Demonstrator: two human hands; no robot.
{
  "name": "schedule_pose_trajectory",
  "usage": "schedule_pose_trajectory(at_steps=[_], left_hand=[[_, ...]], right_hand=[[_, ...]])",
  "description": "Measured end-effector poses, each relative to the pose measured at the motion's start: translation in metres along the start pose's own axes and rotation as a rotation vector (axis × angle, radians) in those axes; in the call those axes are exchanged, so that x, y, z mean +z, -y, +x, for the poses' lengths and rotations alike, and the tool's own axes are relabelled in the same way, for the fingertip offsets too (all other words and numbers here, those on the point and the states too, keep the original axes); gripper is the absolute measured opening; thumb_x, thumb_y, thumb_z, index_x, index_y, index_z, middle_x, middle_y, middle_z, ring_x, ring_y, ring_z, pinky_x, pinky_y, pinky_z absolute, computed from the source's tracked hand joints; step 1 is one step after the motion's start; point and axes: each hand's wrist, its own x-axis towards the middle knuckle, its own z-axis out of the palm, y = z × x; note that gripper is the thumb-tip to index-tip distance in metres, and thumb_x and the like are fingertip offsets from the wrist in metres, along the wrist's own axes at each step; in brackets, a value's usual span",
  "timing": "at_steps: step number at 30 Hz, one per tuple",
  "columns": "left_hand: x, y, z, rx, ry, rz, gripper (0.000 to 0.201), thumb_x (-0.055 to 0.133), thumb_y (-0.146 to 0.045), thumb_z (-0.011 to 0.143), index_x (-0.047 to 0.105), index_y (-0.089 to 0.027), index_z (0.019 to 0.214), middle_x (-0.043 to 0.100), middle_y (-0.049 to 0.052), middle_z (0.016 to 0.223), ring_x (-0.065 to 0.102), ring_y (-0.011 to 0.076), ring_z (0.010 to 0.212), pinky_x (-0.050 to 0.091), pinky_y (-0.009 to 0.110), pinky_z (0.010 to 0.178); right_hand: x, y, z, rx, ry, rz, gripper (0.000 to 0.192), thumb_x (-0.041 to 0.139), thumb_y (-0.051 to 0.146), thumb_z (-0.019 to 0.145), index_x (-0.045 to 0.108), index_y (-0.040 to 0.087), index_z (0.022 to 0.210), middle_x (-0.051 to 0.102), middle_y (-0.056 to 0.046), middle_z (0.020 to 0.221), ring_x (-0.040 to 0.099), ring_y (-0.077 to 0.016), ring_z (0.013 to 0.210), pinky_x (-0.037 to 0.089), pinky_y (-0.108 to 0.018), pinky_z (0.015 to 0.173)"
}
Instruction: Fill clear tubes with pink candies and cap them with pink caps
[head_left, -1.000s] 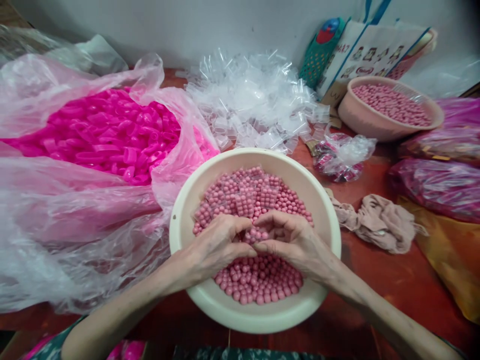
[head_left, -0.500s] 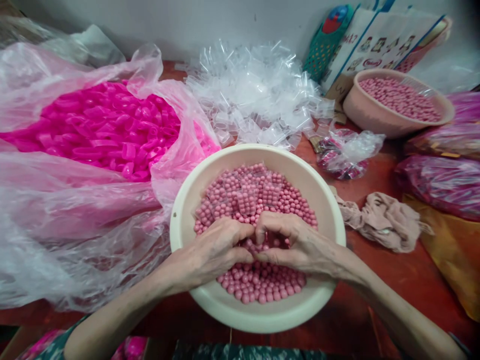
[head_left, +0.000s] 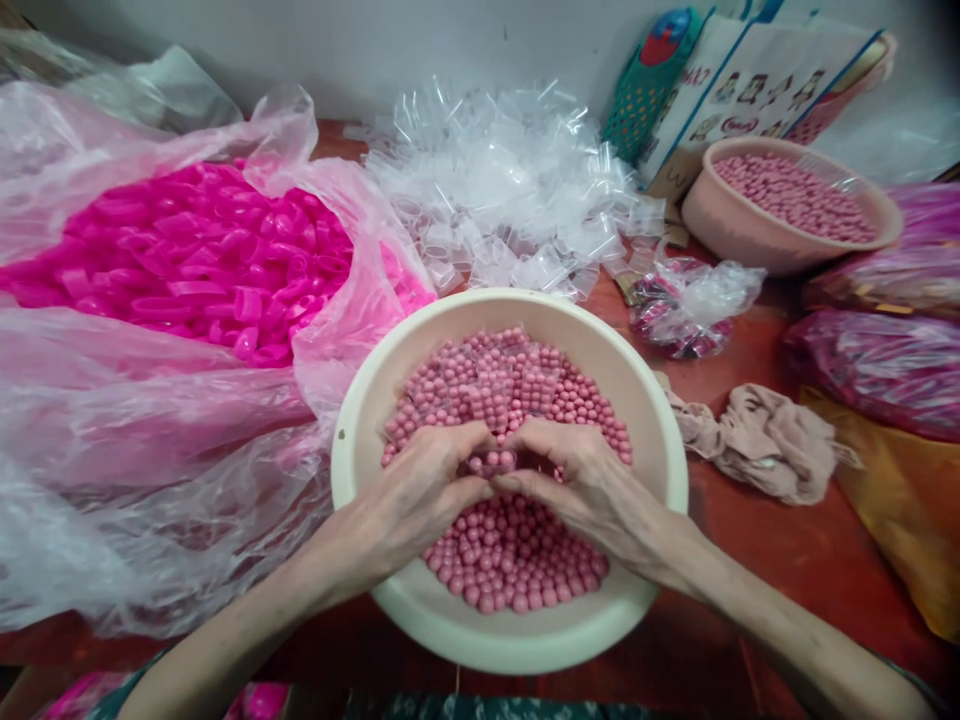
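Your left hand [head_left: 420, 485] and right hand [head_left: 581, 480] meet at centre of frame, fingers [head_left: 517, 482] curled narrow round small clear container [head_left: 491, 462] packed with pink beads [head_left: 517, 560]; exact grip hidden.

Risk, as judgement: squeeze or tilt too far, beads spill back or skip over cream basin [head_left: 352, 470] rim onto tabletop [head_left: 750, 560].

Loose plastic sheet [head_left: 150, 480] crowds basin at left. Clear container heap [head_left: 510, 190] above. Rag [head_left: 765, 440] right. Second basin [head_left: 720, 230] upper right.

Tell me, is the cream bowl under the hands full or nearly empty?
Well filled, not brimming. Pink beads cover the floor of the cream bowl, but its inner wall shows bare above them all round.
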Motion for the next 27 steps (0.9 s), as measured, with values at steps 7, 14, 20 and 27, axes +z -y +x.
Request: schedule_pose_trajectory(at_steps=[7, 14, 20, 27], left_hand=[[-0.019, 0.007, -0.007, -0.003, -0.422, 0.068, 0.017, 0.055, -0.025, 0.084, 0.059, -0.018, 0.099, 0.064, 0.002, 0.086, 0.061, 0.0159, 0.076, 0.046, 0.028, 0.071], [-0.017, 0.003, 0.002, -0.003, -0.252, 0.464, 0.014, 0.043, -0.015, 0.086, 0.052, -0.016, 0.075, 0.059, 0.005, 0.076, 0.058, 0.0193, 0.073, 0.041, 0.031, 0.067], [-0.013, -0.001, 0.005, -0.137, -0.281, 0.71, 0.018, 0.037, -0.019, 0.089, 0.047, -0.019, 0.075, 0.059, 0.005, 0.069, 0.06, 0.0218, 0.066, 0.039, 0.031, 0.06], [-0.022, 0.006, 0.002, 0.035, -0.432, 0.453, 0.021, 0.04, -0.025, 0.09, 0.055, -0.018, 0.077, 0.065, 0.004, 0.074, 0.062, 0.0178, 0.068, 0.044, 0.028, 0.065]], right_hand=[[0.018, -0.018, 0.023, -0.125, -0.124, -0.185, 0.011, 0.05, 0.019, 0.089, 0.049, 0.018, 0.078, 0.048, 0.002, 0.071, 0.041, -0.0119, 0.063, 0.031, -0.026, 0.061], [0.031, -0.023, 0.021, -0.243, -0.066, -0.338, 0.018, 0.035, 0.007, 0.089, 0.051, 0.016, 0.091, 0.051, -0.004, 0.083, 0.042, -0.0157, 0.072, 0.035, -0.029, 0.068], [0.023, -0.012, 0.009, -0.278, -0.084, -0.532, 0.017, 0.038, 0.008, 0.088, 0.054, 0.013, 0.09, 0.052, -0.006, 0.082, 0.043, -0.0171, 0.073, 0.035, -0.031, 0.069], [-0.06, -0.016, 0.032, 0.121, -0.437, -0.387, 0.028, 0.049, 0.032, 0.09, 0.057, 0.017, 0.068, 0.058, 0.001, 0.062, 0.05, -0.0114, 0.056, 0.036, -0.023, 0.054]])
